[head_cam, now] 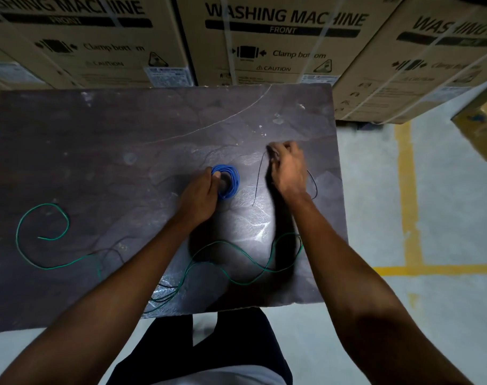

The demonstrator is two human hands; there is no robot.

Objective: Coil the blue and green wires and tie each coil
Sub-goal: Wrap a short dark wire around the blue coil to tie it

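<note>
The blue wire (230, 180) is wound into a small coil near the middle of the dark table (98, 140). My left hand (199, 197) grips the coil's left side, thumb inside the ring. To the right, my right hand (288, 169) pinches a thin black tie wire (257, 179) whose ends hang down on both sides of the hand. The green wire (42, 240) lies loose: it curls at the left, then snakes along the front of the table under both forearms.
Large cardboard washing machine boxes (278, 40) stand against the table's far edge and to the right. More thin dark wire strands (164, 297) lie at the front edge. Grey floor with yellow tape lines (411, 218) is to the right.
</note>
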